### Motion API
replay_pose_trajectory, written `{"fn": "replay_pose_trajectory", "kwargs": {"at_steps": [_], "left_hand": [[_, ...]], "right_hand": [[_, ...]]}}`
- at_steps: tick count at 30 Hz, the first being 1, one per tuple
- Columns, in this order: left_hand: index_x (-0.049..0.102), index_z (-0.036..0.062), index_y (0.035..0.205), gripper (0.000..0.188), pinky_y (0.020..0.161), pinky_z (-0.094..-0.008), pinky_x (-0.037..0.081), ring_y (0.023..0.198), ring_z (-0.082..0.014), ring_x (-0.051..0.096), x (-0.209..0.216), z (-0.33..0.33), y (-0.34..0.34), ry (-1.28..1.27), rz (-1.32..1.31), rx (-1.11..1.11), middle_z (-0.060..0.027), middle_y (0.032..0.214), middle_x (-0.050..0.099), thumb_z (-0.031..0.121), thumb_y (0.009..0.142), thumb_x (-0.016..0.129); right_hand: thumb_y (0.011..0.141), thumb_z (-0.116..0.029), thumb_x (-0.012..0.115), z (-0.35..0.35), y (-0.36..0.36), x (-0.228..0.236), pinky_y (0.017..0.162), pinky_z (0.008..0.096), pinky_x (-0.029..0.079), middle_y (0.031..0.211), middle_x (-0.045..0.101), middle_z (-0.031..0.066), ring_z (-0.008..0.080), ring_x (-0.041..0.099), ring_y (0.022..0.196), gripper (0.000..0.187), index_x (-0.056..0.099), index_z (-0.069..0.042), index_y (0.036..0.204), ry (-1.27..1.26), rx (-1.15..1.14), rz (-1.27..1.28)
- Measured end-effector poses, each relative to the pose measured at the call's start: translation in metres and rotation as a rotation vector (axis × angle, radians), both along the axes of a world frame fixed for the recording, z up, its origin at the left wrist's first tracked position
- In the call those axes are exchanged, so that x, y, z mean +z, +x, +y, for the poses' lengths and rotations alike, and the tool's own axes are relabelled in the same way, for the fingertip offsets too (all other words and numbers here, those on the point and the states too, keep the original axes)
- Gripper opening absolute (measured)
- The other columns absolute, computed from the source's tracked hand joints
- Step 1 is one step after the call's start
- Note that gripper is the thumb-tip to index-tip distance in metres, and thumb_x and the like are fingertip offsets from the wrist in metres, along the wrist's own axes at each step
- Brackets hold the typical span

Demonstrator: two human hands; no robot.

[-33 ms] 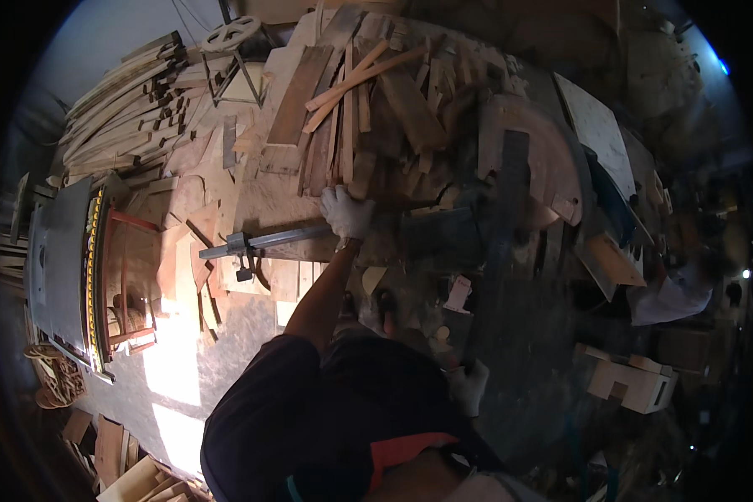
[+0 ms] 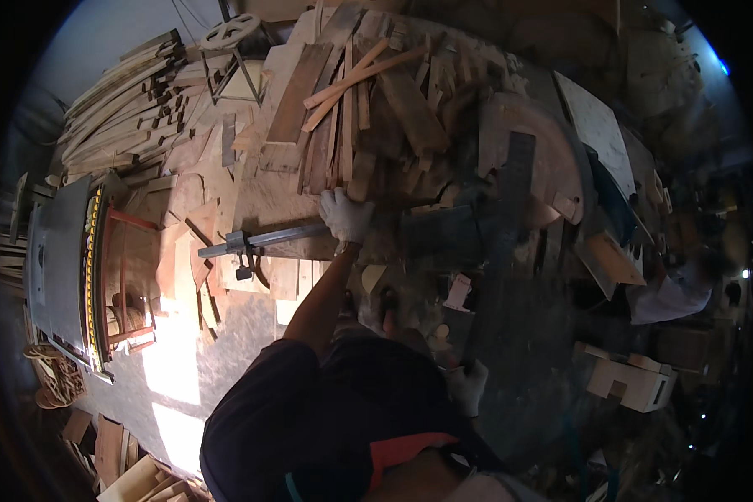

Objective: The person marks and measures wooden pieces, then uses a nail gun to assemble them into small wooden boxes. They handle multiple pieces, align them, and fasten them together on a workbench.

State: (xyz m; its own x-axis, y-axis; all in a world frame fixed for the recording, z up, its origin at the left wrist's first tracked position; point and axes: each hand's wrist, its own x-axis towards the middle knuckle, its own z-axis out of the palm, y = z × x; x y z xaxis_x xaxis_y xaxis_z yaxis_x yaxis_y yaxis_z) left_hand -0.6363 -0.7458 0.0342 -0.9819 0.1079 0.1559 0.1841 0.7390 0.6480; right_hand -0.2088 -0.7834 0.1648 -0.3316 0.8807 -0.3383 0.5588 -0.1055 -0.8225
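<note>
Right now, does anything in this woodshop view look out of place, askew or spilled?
Yes. The wood strips lie criss-crossed in a loose heap on the workbench, not stacked, and offcuts are scattered over the floor below. The left hand, gloved, rests on a long bar clamp that juts out past the bench edge. The right hand hangs free.

My left hand (image 2: pixel 345 215) rests on a long bar clamp (image 2: pixel 263 240) lying across the workbench (image 2: pixel 268 201), offcut strips (image 2: pixel 351 92) piled beyond it. Stacked planks (image 2: pixel 121 100) lie further left, a rounded panel (image 2: pixel 527 159) to the right; my right hand (image 2: pixel 468 386) hangs low, beside my body.
</note>
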Motion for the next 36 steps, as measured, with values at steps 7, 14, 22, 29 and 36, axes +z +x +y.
{"fn": "replay_pose_trajectory", "kwargs": {"at_steps": [7,14,22,29,36], "left_hand": [[0.064,0.0044,0.101,0.049,0.098,-0.0554,0.046,0.112,-0.043,0.056,-0.003,-0.081,0.053,0.096,0.158,-0.036,-0.0177,0.112,0.057,0.03,0.066,0.086],[0.059,0.0019,0.114,0.059,0.088,-0.0576,0.051,0.113,-0.0478,0.057,0.044,-0.071,0.038,0.318,0.065,-0.139,-0.0212,0.121,0.051,0.021,0.066,0.089],[0.07,0.0077,0.112,0.054,0.084,-0.0468,0.058,0.099,-0.0418,0.069,0.319,0.032,-0.123,0.241,0.831,-0.446,-0.0176,0.109,0.067,0.034,0.072,0.093],[0.072,0.0024,0.114,0.047,0.093,-0.0391,0.057,0.106,-0.0238,0.071,0.361,-0.007,-0.048,0.673,1.091,-0.309,-0.0092,0.115,0.071,0.032,0.082,0.09],[0.055,0.0042,0.131,0.043,0.098,-0.0446,0.058,0.1,-0.032,0.072,0.316,-0.032,-0.069,1.564,0.925,-0.213,-0.0186,0.105,0.071,0.027,0.096,0.064]], "right_hand": [[0.09,-0.002,0.064,-0.014,0.017,-0.032,0.063,0.0335,0.048,0.073,0.068,0.0039,0.0103,0.061,0.07,0.008,0.071,0.002,0.088,-0.083,-0.066,0.08],[0.091,-0.004,0.068,0.0,-0.006,-0.012,0.06,0.0326,0.045,0.069,0.066,0.0035,0.0086,0.058,0.068,0.009,0.071,0.004,0.087,-0.018,0.037,0.057],[0.092,-0.01,0.073,0.031,0.013,-0.011,0.059,0.0317,0.043,0.067,0.064,0.0013,0.0071,0.055,0.067,0.017,0.07,0.003,0.083,-0.075,0.045,0.231],[0.093,-0.008,0.072,0.058,0.058,-0.039,0.06,0.0282,0.044,0.072,0.065,-0.0006,0.0055,0.055,0.069,0.014,0.07,0.003,0.085,0.06,0.034,0.188],[0.094,-0.008,0.072,0.095,0.051,-0.026,0.063,0.0277,0.046,0.076,0.066,-0.0021,0.0047,0.058,0.07,0.011,0.07,0.0,0.088,-0.207,0.036,0.383]]}}
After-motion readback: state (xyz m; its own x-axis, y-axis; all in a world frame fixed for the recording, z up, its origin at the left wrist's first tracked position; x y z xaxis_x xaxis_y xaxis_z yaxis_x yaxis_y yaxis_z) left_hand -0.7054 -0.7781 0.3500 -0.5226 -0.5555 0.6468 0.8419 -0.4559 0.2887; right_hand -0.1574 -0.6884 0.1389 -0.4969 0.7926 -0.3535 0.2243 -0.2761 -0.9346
